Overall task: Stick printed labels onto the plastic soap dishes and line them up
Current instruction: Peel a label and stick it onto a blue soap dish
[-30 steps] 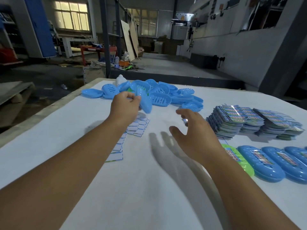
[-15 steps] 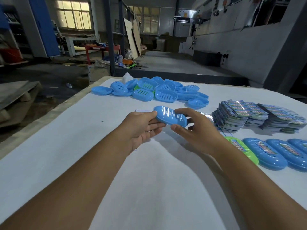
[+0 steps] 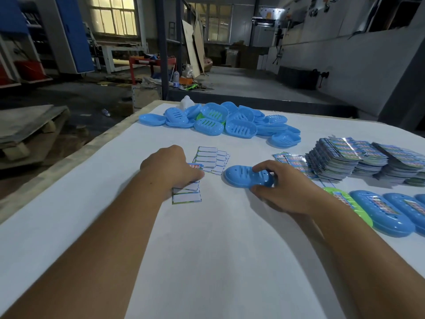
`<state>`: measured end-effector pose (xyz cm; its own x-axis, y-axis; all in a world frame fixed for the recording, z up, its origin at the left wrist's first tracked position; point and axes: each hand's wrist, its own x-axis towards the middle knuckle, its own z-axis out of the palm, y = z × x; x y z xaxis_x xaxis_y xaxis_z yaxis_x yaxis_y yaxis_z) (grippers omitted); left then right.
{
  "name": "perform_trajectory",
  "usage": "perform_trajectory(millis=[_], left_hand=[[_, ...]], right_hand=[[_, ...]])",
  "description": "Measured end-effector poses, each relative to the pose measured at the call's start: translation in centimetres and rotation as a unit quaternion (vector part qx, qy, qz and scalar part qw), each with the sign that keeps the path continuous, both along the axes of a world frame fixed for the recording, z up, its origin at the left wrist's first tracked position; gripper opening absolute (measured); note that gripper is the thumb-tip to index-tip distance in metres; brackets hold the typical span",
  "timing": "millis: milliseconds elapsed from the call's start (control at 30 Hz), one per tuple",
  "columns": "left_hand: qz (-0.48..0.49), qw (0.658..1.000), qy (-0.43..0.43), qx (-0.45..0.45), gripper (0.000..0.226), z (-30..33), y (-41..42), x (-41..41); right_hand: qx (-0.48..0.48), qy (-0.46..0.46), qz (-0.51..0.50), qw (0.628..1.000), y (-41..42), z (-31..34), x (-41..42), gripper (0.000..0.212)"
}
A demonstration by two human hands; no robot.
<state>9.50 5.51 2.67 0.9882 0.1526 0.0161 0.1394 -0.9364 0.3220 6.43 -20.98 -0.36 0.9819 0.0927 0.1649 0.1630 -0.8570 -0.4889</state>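
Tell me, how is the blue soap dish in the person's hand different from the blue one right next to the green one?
The held blue dish is bare, with no label; the blue dish beside the green dish has a colourful printed label on top. The right hand grips the held dish in the middle of the table; the labelled dish lies untouched in the finished row at the right. Both are blue, oval plastic and lie bottom up.

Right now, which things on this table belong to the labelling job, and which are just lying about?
Job: blue plastic soap dish in right hand; white label sheets under left hand; printed label stacks; blue dish pile; labelled dish row.
Lying about: white plastic bottle.
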Motion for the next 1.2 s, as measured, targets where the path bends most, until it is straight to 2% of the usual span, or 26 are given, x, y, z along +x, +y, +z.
perform_trajectory(millis=[67,167,233,300,367,433,467,567,667,733,767,867,1067,1200], left_hand=[[-0.007,1.000,0.008,0.010,0.066,0.1,-0.2,-0.2],[-0.005,1.000,0.002,-0.028,0.075,0.2,-0.1,-0.2],[0.001,0.997,-0.001,-0.080,0.081,0.0,0.0,-0.1],[0.008,0.985,0.005,-0.174,0.080,-0.3,0.1,0.1],[0.007,0.956,0.001,-0.293,0.060,-0.5,0.2,0.3],[-0.008,0.946,-0.032,-0.323,0.026,-0.3,0.1,0.6],[-0.017,0.940,-0.047,-0.337,0.016,-0.1,0.0,0.6],[-0.070,0.903,-0.059,-0.419,0.015,0.7,-1.3,0.3],[-0.126,0.859,-0.047,-0.494,0.019,1.1,-2.9,-0.6],[-0.154,0.856,-0.039,-0.493,0.019,0.9,-3.9,-1.1],[-0.166,0.858,-0.027,-0.485,0.017,0.7,-4.3,-1.4],[-0.183,0.857,0.000,-0.481,0.015,0.5,-4.9,-2.0],[-0.159,0.847,-0.029,-0.506,0.017,1.4,-4.5,-2.0],[-0.173,0.860,-0.045,-0.478,0.020,1.3,-4.4,-2.3]], right_hand=[[-0.009,0.003,-0.002,1.000,0.0,0.0,-0.1,0.043],[-0.012,0.010,-0.006,1.000,0.1,0.1,-0.1,0.046],[-0.010,0.010,-0.005,1.000,0.2,0.1,-0.2,0.047],[-0.010,0.009,-0.005,1.000,0.2,0.2,-0.3,0.047],[-0.014,0.012,-0.006,1.000,0.3,0.3,-0.4,0.050],[-0.018,0.010,-0.004,1.000,0.3,0.4,-0.5,0.051],[-0.011,-0.002,-0.003,1.000,0.4,0.4,-0.6,0.049],[0.079,-0.076,-0.017,0.994,1.1,0.7,-0.7,0.033],[0.250,-0.109,-0.023,0.962,2.1,1.6,-0.9,0.018],[0.344,-0.093,-0.003,0.934,2.8,2.2,-1.3,0.008],[0.359,-0.085,0.004,0.929,3.1,2.3,-1.4,0.008],[0.357,-0.073,-0.007,0.931,3.5,2.3,-1.6,0.016],[0.377,-0.065,-0.041,0.923,3.2,2.6,-1.4,0.019],[0.370,-0.062,-0.049,0.926,3.2,2.5,-1.4,0.022]])
